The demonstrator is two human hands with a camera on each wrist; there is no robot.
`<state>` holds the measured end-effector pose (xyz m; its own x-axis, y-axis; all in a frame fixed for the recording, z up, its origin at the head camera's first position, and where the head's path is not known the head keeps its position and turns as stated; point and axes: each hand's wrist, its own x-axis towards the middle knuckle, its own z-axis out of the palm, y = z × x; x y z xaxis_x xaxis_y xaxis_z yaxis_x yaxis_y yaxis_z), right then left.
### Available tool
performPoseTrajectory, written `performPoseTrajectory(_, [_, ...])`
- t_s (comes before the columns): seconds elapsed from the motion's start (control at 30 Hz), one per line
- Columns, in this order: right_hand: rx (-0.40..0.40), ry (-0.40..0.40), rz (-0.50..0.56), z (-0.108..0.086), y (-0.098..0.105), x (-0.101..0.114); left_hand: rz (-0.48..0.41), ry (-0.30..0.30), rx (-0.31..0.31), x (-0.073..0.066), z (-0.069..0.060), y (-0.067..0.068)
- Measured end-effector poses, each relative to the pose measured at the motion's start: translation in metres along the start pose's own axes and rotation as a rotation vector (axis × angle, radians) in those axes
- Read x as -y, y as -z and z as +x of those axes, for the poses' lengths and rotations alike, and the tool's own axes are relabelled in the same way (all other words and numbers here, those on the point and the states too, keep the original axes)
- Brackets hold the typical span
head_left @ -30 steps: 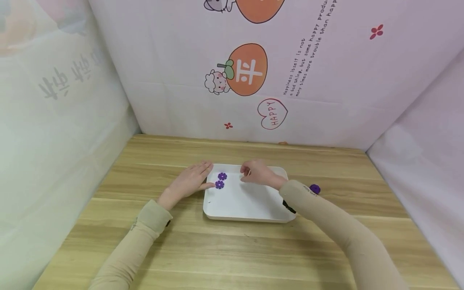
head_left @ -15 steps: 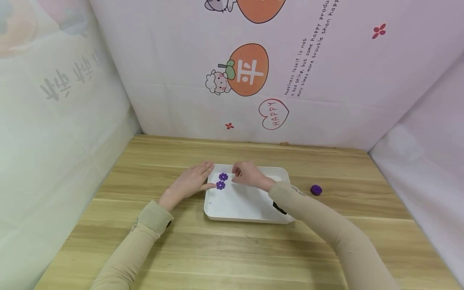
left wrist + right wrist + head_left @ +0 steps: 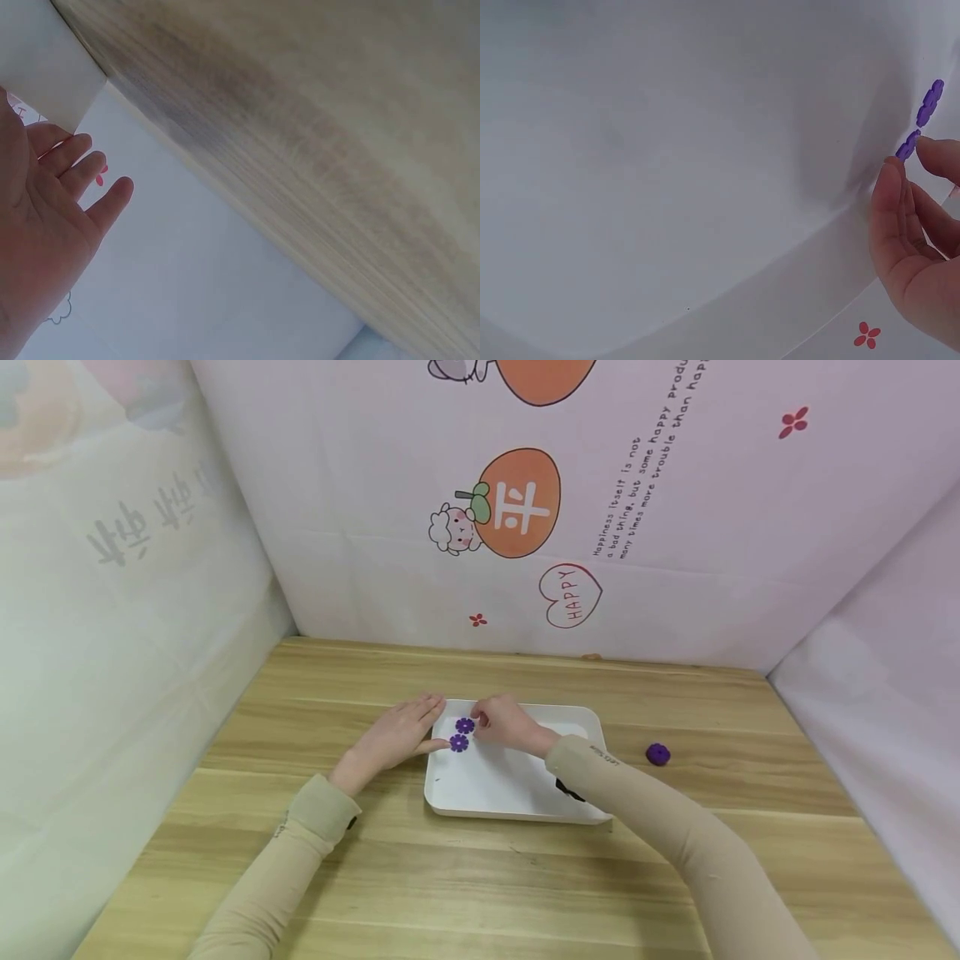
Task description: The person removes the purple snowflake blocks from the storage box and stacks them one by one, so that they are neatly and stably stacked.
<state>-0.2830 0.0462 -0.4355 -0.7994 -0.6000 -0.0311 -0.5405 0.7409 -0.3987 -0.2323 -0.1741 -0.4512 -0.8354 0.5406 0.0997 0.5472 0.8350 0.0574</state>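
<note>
Two purple snowflake discs lie side by side near the left wall of a white tray (image 3: pixel 517 772), the upper disc (image 3: pixel 465 726) and the lower disc (image 3: pixel 459 743). My left hand (image 3: pixel 393 735) rests along the tray's left edge with straight fingers, its thumb beside the lower disc. Over the tray, my right hand (image 3: pixel 506 724) has its bent fingertips at the right edge of the upper disc. In the right wrist view, a purple disc (image 3: pixel 907 148) shows between thumb and finger, which stand apart; I cannot tell whether they touch it. The left wrist view shows loosely bent fingers.
A thicker purple flower-shaped piece (image 3: pixel 657 754) lies on the wooden table (image 3: pixel 465 885), right of the tray. White printed cloth (image 3: pixel 375 510) walls in the back and both sides.
My right hand has moved left across the tray to the discs. The left hand and the discs have stayed in place, while the head view has shifted slightly.
</note>
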Motion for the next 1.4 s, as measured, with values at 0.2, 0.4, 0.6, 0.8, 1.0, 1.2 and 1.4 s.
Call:
performPoseTrajectory(0.2, [0.022, 0.023, -0.051, 0.003, -0.003, 0.005, 0.006, 0.002, 0.003, -0.001, 0.0, 0.001])
performPoseTrajectory(0.4, [0.025, 0.062, -0.092, 0.006, -0.007, 0.005, -0.018, 0.009, 0.007, -0.003, 0.001, 0.0])
performPoseTrajectory(0.6, [0.036, 0.082, -0.101, 0.005, -0.007, 0.006, -0.017, -0.003, -0.012, -0.003, 0.001, -0.001])
performPoseTrajectory(0.8, [0.06, 0.041, -0.097, 0.003, -0.003, 0.006, -0.012, 0.005, -0.011, -0.002, 0.002, -0.001])
performPoseTrajectory(1.0, [0.07, 0.023, -0.091, -0.001, 0.0, 0.004, 0.007, 0.001, -0.016, -0.002, 0.0, 0.002])
performPoseTrajectory(1.2, [0.087, 0.001, -0.071, -0.005, 0.002, 0.001, 0.003, -0.004, -0.019, -0.002, 0.0, 0.002])
performPoseTrajectory(1.4, [0.092, -0.011, -0.068, -0.008, 0.002, -0.003, 0.001, -0.005, -0.017, -0.001, 0.0, 0.0])
